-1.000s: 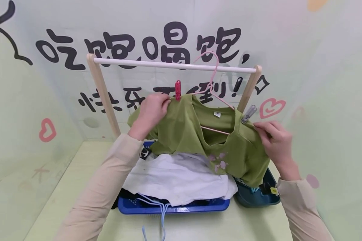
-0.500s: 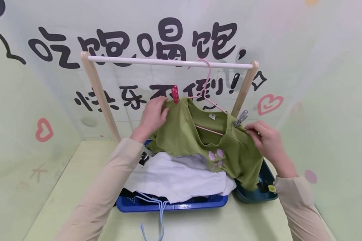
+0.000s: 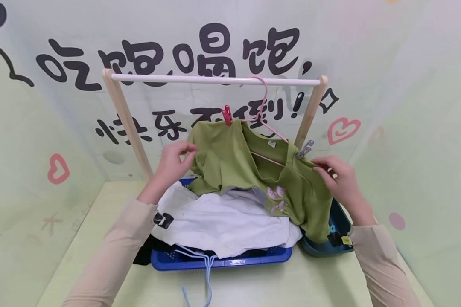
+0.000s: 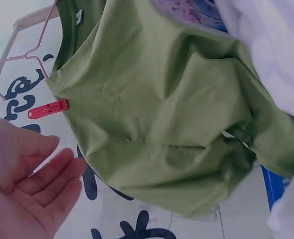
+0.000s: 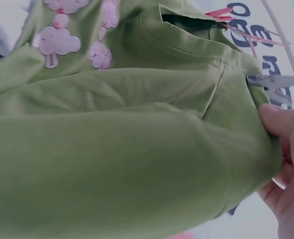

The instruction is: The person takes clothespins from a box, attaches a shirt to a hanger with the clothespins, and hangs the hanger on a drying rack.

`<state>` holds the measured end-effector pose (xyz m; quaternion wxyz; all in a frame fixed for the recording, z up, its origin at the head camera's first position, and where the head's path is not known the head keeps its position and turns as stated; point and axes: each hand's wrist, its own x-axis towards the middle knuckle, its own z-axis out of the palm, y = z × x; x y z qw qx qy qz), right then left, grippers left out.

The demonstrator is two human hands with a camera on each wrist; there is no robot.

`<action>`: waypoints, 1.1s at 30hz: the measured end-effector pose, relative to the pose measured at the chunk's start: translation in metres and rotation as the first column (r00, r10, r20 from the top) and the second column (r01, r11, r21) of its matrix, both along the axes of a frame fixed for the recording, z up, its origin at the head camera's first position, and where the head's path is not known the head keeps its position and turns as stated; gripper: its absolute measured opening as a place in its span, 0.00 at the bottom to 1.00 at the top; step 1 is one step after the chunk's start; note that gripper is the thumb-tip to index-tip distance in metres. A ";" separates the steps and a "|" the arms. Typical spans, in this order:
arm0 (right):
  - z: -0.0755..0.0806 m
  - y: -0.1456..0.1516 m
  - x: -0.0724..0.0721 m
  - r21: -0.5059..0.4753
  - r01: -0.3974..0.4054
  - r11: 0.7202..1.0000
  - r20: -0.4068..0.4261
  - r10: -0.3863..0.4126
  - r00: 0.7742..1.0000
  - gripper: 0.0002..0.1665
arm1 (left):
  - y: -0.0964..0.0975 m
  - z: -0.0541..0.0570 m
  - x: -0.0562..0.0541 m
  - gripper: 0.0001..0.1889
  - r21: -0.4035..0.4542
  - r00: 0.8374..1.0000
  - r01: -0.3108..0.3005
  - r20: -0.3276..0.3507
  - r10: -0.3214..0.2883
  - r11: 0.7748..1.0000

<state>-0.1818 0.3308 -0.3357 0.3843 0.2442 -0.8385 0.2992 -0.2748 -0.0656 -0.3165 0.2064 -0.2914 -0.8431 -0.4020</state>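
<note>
A green shirt [image 3: 226, 157] with pink cloud-like patches on the chest hangs on a pink hanger [image 3: 264, 102], whose hook lies over the white rail [image 3: 176, 79]. A red clothespin [image 3: 227, 115] grips its left shoulder and a grey clothespin [image 3: 305, 150] its right shoulder. My right hand [image 3: 339, 177] pinches the right shoulder edge just outside the grey clothespin; the right wrist view shows the thumb on the green cloth [image 5: 226, 149]. Beside the left sleeve, my left hand [image 3: 174, 164] is apart from the shirt and holds nothing, fingers loosely bent in the left wrist view.
Wooden posts [image 3: 126, 119] carry the rail. Below the shirt, a blue basket [image 3: 230, 265] holds white cloth [image 3: 223, 221], and a light blue hanger [image 3: 208, 273] sticks out over its front. A dark teal bin [image 3: 326, 249] stands at the right. A lettered wall is behind.
My left hand has let go of the left shoulder and moved down and left. The pink hanger's hook has come down onto the rail. My right hand keeps its pinch.
</note>
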 end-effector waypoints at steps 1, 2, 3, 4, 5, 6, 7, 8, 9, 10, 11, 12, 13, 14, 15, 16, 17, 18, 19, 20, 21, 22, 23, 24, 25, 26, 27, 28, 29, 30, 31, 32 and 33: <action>-0.002 0.000 0.001 -0.039 0.003 0.999 0.013 -0.003 1.000 0.15 | -0.005 -0.002 0.004 0.06 -0.028 1.000 0.004 0.004 -0.004 1.000; -0.005 0.000 0.003 -0.081 0.013 0.997 0.029 -0.011 1.000 0.15 | -0.009 -0.004 0.009 0.05 -0.060 1.000 0.007 -0.001 -0.007 0.998; -0.006 -0.001 0.006 -0.121 0.028 0.992 0.044 -0.023 0.999 0.14 | -0.013 -0.006 0.014 0.05 -0.089 1.000 0.011 -0.004 -0.011 0.996; -0.007 -0.001 0.010 -0.159 0.047 0.986 0.057 -0.038 0.998 0.13 | -0.017 -0.009 0.018 0.04 -0.118 1.000 0.014 -0.007 -0.015 0.993; -0.008 -0.002 0.013 -0.195 0.072 0.978 0.078 -0.057 0.995 0.12 | -0.022 -0.012 0.022 0.04 -0.147 1.000 0.016 -0.014 -0.018 0.989; -0.009 -0.002 0.018 -0.225 0.101 0.969 0.106 -0.078 0.991 0.11 | -0.026 -0.016 0.027 0.04 -0.172 1.000 0.016 -0.016 -0.019 0.985; -0.010 -0.003 0.022 -0.254 0.120 0.960 0.138 -0.087 0.987 0.10 | -0.030 -0.019 0.031 0.04 -0.199 0.999 0.017 -0.024 -0.022 0.980; -0.012 -0.002 0.026 -0.270 0.141 0.953 0.172 -0.096 0.980 0.09 | -0.035 -0.022 0.035 0.04 -0.221 0.999 0.016 -0.029 -0.023 0.975; -0.014 -0.002 0.030 -0.275 0.163 0.948 0.201 -0.109 0.974 0.09 | -0.039 -0.026 0.040 0.04 -0.243 1.000 0.015 -0.023 -0.022 0.970; -0.018 0.000 0.033 -0.279 0.183 0.943 0.232 -0.119 0.965 0.09 | -0.043 -0.029 0.044 0.03 -0.266 1.000 0.009 -0.015 -0.014 0.964; -0.027 0.005 0.033 -0.270 0.211 0.939 0.272 -0.136 0.953 0.09 | -0.047 -0.032 0.048 0.03 -0.285 1.000 0.001 -0.010 -0.004 0.959; -0.037 0.010 0.033 -0.251 0.237 0.938 0.309 -0.155 0.938 0.09 | -0.051 -0.036 0.052 0.03 -0.297 1.000 -0.007 -0.004 0.006 0.955; -0.048 0.016 0.033 -0.229 0.258 0.939 0.338 -0.172 0.925 0.10 | -0.055 -0.039 0.056 0.03 -0.301 1.000 -0.011 0.006 0.014 0.954; -0.058 0.021 0.033 -0.197 0.284 0.938 0.366 -0.198 0.909 0.10 | -0.058 -0.043 0.059 0.03 -0.308 0.999 -0.017 0.022 0.025 0.951; -0.068 0.025 0.033 -0.169 0.307 0.937 0.393 -0.222 0.892 0.10 | -0.061 -0.046 0.062 0.03 -0.314 0.999 -0.023 0.038 0.037 0.949; -0.078 0.030 0.033 -0.143 0.322 0.936 0.419 -0.238 0.876 0.11 | -0.064 -0.050 0.065 0.03 -0.318 0.998 -0.029 0.047 0.046 0.948; -0.087 0.033 0.033 -0.119 0.335 0.935 0.441 -0.252 0.861 0.11 | -0.067 -0.053 0.067 0.03 -0.319 0.997 -0.030 0.054 0.050 0.947; -0.091 0.034 0.035 -0.100 0.343 0.934 0.458 -0.263 0.849 0.11 | -0.069 -0.056 0.068 0.03 -0.321 0.997 -0.033 0.060 0.055 0.947; -0.095 0.035 0.037 -0.086 0.347 0.934 0.468 -0.270 0.841 0.10 | -0.071 -0.058 0.070 0.03 -0.323 0.996 -0.035 0.070 0.061 0.946; -0.098 0.035 0.039 -0.077 0.350 0.934 0.479 -0.273 0.834 0.10 | -0.072 -0.060 0.072 0.03 -0.333 0.995 -0.041 0.074 0.070 0.942; -0.101 0.036 0.040 -0.072 0.352 0.933 0.484 -0.276 0.830 0.09 | -0.074 -0.061 0.073 0.03 -0.338 0.994 -0.046 0.074 0.076 0.940; -0.103 0.036 0.041 -0.068 0.353 0.933 0.489 -0.277 0.827 0.09 | -0.075 -0.062 0.075 0.03 -0.345 0.994 -0.051 0.074 0.081 0.937; -0.106 0.037 0.041 -0.067 0.355 0.932 0.496 -0.278 0.823 0.09 | -0.076 -0.063 0.076 0.03 -0.350 0.993 -0.055 0.076 0.087 0.935; -0.108 0.038 0.042 -0.062 0.360 0.931 0.502 -0.283 0.818 0.09 | -0.077 -0.063 0.078 0.03 -0.357 0.993 -0.058 0.078 0.092 0.932; -0.110 0.039 0.042 -0.051 0.365 0.930 0.510 -0.290 0.810 0.09 | -0.078 -0.064 0.080 0.04 -0.365 0.992 -0.059 0.080 0.095 0.929; -0.112 0.041 0.043 -0.042 0.370 0.928 0.525 -0.294 0.798 0.09 | -0.079 -0.064 0.081 0.04 -0.375 0.992 -0.060 0.082 0.097 0.925; -0.114 0.042 0.044 -0.028 0.376 0.926 0.545 -0.301 0.782 0.09 | -0.080 -0.065 0.083 0.04 -0.384 0.992 -0.057 0.086 0.098 0.922; -0.116 0.043 0.046 -0.002 0.380 0.925 0.569 -0.312 0.761 0.09 | -0.080 -0.066 0.085 0.04 -0.391 0.991 -0.054 0.093 0.098 0.919; -0.117 0.045 0.048 0.032 0.383 0.923 0.596 -0.325 0.734 0.09 | -0.081 -0.067 0.087 0.05 -0.395 0.990 -0.049 0.101 0.096 0.917; -0.119 0.046 0.049 0.073 0.380 0.922 0.623 -0.340 0.705 0.09 | -0.082 -0.069 0.088 0.05 -0.400 0.989 -0.044 0.111 0.096 0.916; -0.121 0.048 0.051 0.116 0.372 0.921 0.647 -0.354 0.675 0.10 | -0.082 -0.070 0.090 0.05 -0.403 0.988 -0.041 0.122 0.098 0.914; -0.124 0.049 0.053 0.153 0.358 0.921 0.672 -0.362 0.645 0.10 | -0.083 -0.073 0.091 0.05 -0.407 0.986 -0.036 0.133 0.099 0.913; -0.126 0.050 0.054 0.190 0.343 0.920 0.692 -0.374 0.618 0.10 | -0.083 -0.075 0.092 0.05 -0.411 0.984 -0.033 0.144 0.101 0.911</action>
